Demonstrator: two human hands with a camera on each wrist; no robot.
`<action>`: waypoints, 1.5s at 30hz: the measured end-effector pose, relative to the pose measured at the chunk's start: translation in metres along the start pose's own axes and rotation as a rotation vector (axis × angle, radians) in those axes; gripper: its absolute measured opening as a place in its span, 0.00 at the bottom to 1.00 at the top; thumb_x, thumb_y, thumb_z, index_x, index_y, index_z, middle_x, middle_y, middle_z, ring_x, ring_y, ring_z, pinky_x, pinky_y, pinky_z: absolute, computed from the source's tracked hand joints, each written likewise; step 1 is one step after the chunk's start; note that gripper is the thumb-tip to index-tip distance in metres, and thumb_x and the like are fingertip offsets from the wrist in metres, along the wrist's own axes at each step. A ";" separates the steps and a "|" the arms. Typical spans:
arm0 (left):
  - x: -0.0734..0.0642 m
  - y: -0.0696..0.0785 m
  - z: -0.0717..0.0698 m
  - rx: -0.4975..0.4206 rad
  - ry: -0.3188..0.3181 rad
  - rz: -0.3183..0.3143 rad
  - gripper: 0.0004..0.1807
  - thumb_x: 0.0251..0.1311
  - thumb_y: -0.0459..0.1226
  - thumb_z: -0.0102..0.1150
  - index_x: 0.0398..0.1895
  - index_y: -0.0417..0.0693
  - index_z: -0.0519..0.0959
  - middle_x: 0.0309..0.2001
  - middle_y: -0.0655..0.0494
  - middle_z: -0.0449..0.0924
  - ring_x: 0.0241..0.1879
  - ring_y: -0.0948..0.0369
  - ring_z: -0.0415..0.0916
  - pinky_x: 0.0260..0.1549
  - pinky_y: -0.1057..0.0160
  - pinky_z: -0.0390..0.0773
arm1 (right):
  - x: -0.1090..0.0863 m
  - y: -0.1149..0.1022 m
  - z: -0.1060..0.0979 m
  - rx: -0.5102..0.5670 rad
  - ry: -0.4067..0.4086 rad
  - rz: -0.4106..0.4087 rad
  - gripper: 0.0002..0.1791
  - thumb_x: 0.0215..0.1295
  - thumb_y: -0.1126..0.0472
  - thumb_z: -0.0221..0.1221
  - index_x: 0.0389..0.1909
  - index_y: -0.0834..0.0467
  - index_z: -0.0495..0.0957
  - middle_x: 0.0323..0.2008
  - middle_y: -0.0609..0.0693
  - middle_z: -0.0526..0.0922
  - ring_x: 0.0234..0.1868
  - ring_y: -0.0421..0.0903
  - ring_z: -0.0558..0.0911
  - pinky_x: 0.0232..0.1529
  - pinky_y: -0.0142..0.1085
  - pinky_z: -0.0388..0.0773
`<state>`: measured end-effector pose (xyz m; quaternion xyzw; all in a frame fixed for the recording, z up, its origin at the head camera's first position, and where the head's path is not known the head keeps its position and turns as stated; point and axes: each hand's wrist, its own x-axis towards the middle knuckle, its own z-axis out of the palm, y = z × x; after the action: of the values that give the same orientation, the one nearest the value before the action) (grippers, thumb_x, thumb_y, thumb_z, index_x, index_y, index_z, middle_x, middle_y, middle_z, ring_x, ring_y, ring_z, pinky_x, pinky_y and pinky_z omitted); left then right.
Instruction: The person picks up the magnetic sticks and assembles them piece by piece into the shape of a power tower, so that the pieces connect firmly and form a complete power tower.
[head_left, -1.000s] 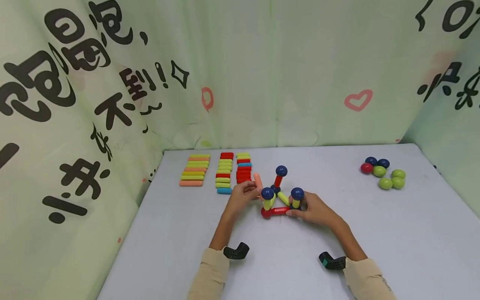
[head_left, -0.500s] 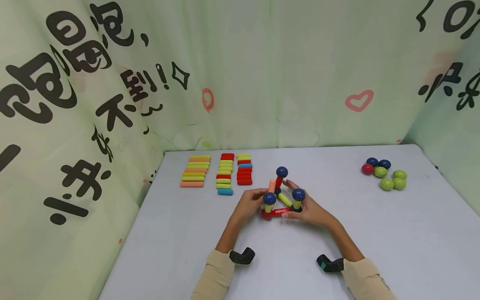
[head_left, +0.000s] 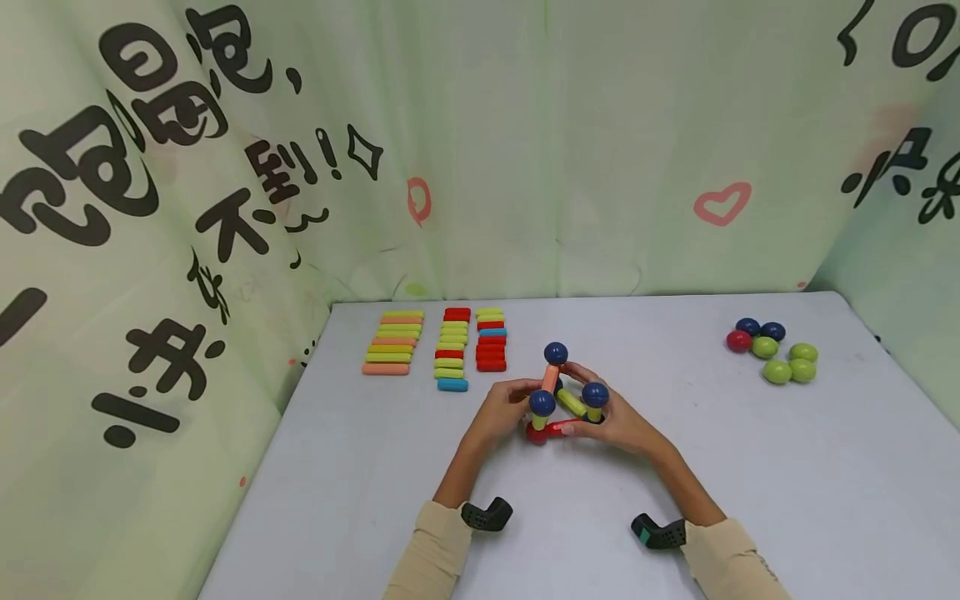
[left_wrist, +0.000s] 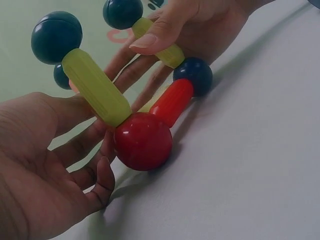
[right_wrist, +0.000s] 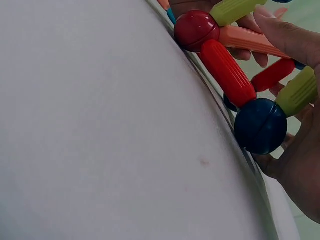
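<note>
A magnetic ball-and-stick model (head_left: 561,427) stands on the table between both hands. Yellow-green sticks rise from its front red ball (left_wrist: 143,142) and right blue ball (right_wrist: 260,126), each capped in blue. My left hand (head_left: 498,410) is at its left side, thumb and fingers around a peach stick (head_left: 551,379). That stick slants from beside the red ball towards the rear top blue ball (head_left: 556,353), partly covering the rear upright. My right hand (head_left: 630,421) grips the right corner, its thumb across the yellow-green stick (left_wrist: 171,55), fingers reaching behind.
Three columns of coloured sticks (head_left: 448,342) lie at the back left of the white table (head_left: 360,483). Loose red, blue and green balls (head_left: 777,372) sit at the far right. A printed curtain (head_left: 600,150) hangs behind the table's back edge.
My left hand has brought the peach stick right, from outside the model to its rear upright. The rear top ball has shifted left and nearer. My right fingers have reached back.
</note>
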<state>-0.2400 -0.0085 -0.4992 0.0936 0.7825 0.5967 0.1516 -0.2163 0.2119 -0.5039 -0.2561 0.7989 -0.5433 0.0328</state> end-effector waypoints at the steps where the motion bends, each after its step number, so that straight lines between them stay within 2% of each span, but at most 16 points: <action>1: 0.000 0.000 0.000 -0.002 -0.002 0.004 0.16 0.68 0.36 0.56 0.57 0.50 0.80 0.55 0.53 0.82 0.53 0.58 0.77 0.54 0.58 0.79 | 0.000 0.000 0.000 -0.002 0.004 -0.001 0.50 0.55 0.64 0.69 0.76 0.56 0.52 0.74 0.65 0.56 0.74 0.69 0.53 0.66 0.72 0.46; 4: -0.001 0.000 -0.001 -0.013 -0.008 0.007 0.16 0.68 0.36 0.56 0.58 0.50 0.80 0.56 0.53 0.82 0.54 0.58 0.77 0.56 0.58 0.78 | 0.000 -0.001 0.001 -0.010 0.003 -0.003 0.47 0.56 0.64 0.68 0.75 0.58 0.55 0.72 0.65 0.59 0.73 0.68 0.57 0.66 0.70 0.51; 8: -0.002 0.000 -0.002 -0.016 -0.023 0.006 0.17 0.69 0.39 0.56 0.59 0.51 0.79 0.56 0.54 0.81 0.52 0.59 0.77 0.52 0.60 0.79 | -0.001 0.000 -0.001 -0.088 0.012 0.020 0.43 0.56 0.63 0.69 0.71 0.62 0.60 0.67 0.66 0.68 0.66 0.65 0.70 0.64 0.64 0.63; 11: -0.002 0.001 -0.006 0.023 -0.009 0.011 0.17 0.68 0.46 0.55 0.57 0.54 0.80 0.53 0.58 0.82 0.49 0.61 0.76 0.49 0.62 0.79 | -0.003 0.002 -0.004 -0.194 0.033 0.059 0.39 0.55 0.60 0.71 0.66 0.63 0.66 0.60 0.62 0.76 0.57 0.58 0.77 0.60 0.54 0.72; 13: -0.003 0.002 -0.011 0.069 0.030 0.028 0.18 0.68 0.50 0.55 0.55 0.56 0.81 0.49 0.60 0.83 0.46 0.63 0.77 0.47 0.64 0.80 | -0.003 0.003 -0.007 -0.242 0.037 0.083 0.35 0.53 0.57 0.72 0.61 0.62 0.70 0.54 0.59 0.79 0.52 0.52 0.78 0.57 0.46 0.75; 15: -0.003 0.002 -0.021 0.117 0.100 0.050 0.17 0.67 0.52 0.55 0.52 0.57 0.81 0.44 0.60 0.84 0.43 0.63 0.78 0.44 0.65 0.80 | -0.003 0.004 -0.009 -0.275 0.029 0.099 0.30 0.52 0.56 0.73 0.55 0.60 0.73 0.48 0.55 0.81 0.46 0.46 0.76 0.50 0.38 0.75; 17: -0.005 0.003 -0.033 0.166 0.195 0.082 0.15 0.67 0.50 0.56 0.50 0.55 0.81 0.40 0.58 0.84 0.40 0.62 0.78 0.41 0.66 0.81 | -0.003 0.004 -0.011 -0.288 0.022 0.107 0.26 0.51 0.55 0.74 0.49 0.59 0.75 0.43 0.51 0.80 0.40 0.43 0.74 0.42 0.33 0.73; 19: -0.009 0.001 -0.049 0.222 0.312 0.108 0.12 0.68 0.45 0.57 0.48 0.52 0.82 0.39 0.57 0.83 0.39 0.61 0.78 0.40 0.65 0.81 | -0.004 0.003 -0.013 -0.294 0.012 0.101 0.23 0.51 0.56 0.74 0.45 0.58 0.76 0.39 0.49 0.79 0.37 0.42 0.72 0.37 0.32 0.70; 21: -0.014 -0.002 -0.067 0.306 0.443 0.132 0.10 0.67 0.40 0.58 0.46 0.47 0.82 0.39 0.53 0.83 0.40 0.58 0.78 0.40 0.63 0.81 | -0.004 0.003 -0.013 -0.302 0.006 0.099 0.21 0.51 0.55 0.74 0.42 0.56 0.76 0.37 0.47 0.79 0.36 0.41 0.71 0.37 0.33 0.70; 24: -0.022 -0.010 -0.094 0.467 0.629 0.083 0.08 0.66 0.34 0.59 0.46 0.44 0.82 0.41 0.48 0.81 0.44 0.53 0.75 0.44 0.57 0.79 | -0.005 0.003 -0.013 -0.305 0.000 0.093 0.20 0.51 0.55 0.73 0.40 0.55 0.76 0.36 0.45 0.79 0.38 0.41 0.72 0.43 0.37 0.71; 27: -0.030 -0.021 -0.116 0.596 0.745 -0.020 0.11 0.63 0.30 0.60 0.48 0.44 0.82 0.48 0.40 0.75 0.51 0.45 0.70 0.48 0.47 0.75 | -0.006 0.004 -0.014 -0.303 -0.006 0.096 0.19 0.52 0.55 0.73 0.40 0.54 0.76 0.36 0.45 0.79 0.40 0.41 0.73 0.47 0.41 0.72; 29: -0.034 -0.027 -0.128 0.660 0.764 -0.079 0.15 0.62 0.29 0.60 0.52 0.46 0.82 0.54 0.35 0.69 0.56 0.41 0.64 0.51 0.43 0.71 | -0.006 0.005 -0.016 -0.304 -0.006 0.096 0.19 0.53 0.55 0.73 0.40 0.55 0.75 0.36 0.45 0.79 0.40 0.41 0.73 0.47 0.40 0.72; 31: -0.037 -0.034 -0.136 0.692 0.758 -0.104 0.19 0.63 0.28 0.59 0.57 0.47 0.80 0.59 0.32 0.64 0.59 0.37 0.59 0.52 0.40 0.68 | -0.006 0.005 -0.017 -0.308 -0.004 0.095 0.18 0.53 0.56 0.72 0.41 0.55 0.76 0.36 0.45 0.80 0.39 0.40 0.73 0.47 0.38 0.73; 36: -0.039 -0.046 -0.144 0.711 0.739 -0.117 0.22 0.68 0.27 0.50 0.64 0.52 0.74 0.63 0.31 0.56 0.63 0.37 0.51 0.56 0.39 0.64 | -0.006 0.004 -0.021 -0.321 0.007 0.094 0.17 0.54 0.57 0.72 0.41 0.56 0.76 0.36 0.46 0.79 0.39 0.41 0.74 0.46 0.37 0.74; 41: -0.039 -0.048 -0.146 0.717 0.750 -0.106 0.19 0.66 0.26 0.52 0.57 0.50 0.76 0.63 0.33 0.55 0.63 0.38 0.51 0.57 0.39 0.63 | -0.007 0.001 -0.024 -0.358 0.059 0.112 0.16 0.54 0.59 0.72 0.40 0.56 0.78 0.37 0.48 0.78 0.38 0.43 0.72 0.43 0.36 0.72; 45: -0.042 -0.047 -0.146 0.765 0.716 -0.141 0.15 0.65 0.29 0.56 0.54 0.46 0.77 0.61 0.34 0.59 0.63 0.38 0.53 0.56 0.38 0.64 | -0.010 0.001 -0.027 -0.355 0.100 0.143 0.16 0.55 0.59 0.71 0.43 0.57 0.78 0.41 0.52 0.80 0.40 0.45 0.71 0.41 0.36 0.70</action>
<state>-0.2496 -0.1671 -0.5037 -0.1203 0.9515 0.2514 -0.1301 -0.2166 0.2396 -0.4965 -0.1734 0.8989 -0.4021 -0.0140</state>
